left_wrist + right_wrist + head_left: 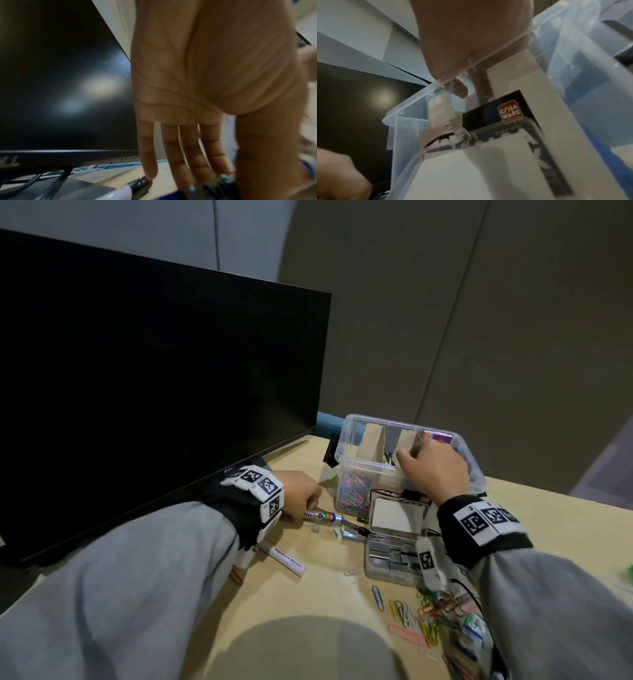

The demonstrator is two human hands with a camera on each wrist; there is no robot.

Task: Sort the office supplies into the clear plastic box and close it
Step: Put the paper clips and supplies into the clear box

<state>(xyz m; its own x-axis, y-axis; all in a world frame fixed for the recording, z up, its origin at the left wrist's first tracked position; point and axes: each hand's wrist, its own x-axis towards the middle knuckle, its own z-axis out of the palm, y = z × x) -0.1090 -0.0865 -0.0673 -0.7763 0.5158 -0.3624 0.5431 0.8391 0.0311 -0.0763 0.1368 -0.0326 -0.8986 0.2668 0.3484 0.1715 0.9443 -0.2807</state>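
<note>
Overhead, from the head camera, a pale wooden desk (301, 604) stands against grey partition panels (445, 320), with a dark, switched-off monitor (154, 371) filling its left side. The clear plastic box (356, 470) stands open near the desk's far edge, just right of the monitor, split by cardboard dividers; coloured paper clips fill its near left compartment. The right hand (433, 470) reaches over the near rim into the box, fingers bent downward; what they touch is hidden. The left hand (301, 498) lies on the desk left of the box, fingers curled over a marker (323, 516). A second whiteboard marker (286, 558) lies nearer the person. A small lidded case (395, 515) rests against the box front, a clear box of staples (390, 558) sits before it, and loose paper clips (418, 616) are scattered to the right.

Seen from the left wrist, the left hand (197, 81) shows its palm, fingers (173, 155) stretched down to a blurred dark-blue marker (211, 189) on the desk; whether they grip it I cannot tell. The monitor (60, 74) rises just beside.

Seen from the right wrist, the right hand (471, 44) dips past the box rim (412, 100), fingertips (462, 89) beside a white cardboard divider (513, 75); they seem to hold nothing. A labelled lid (488, 148) leans against the wall.
</note>
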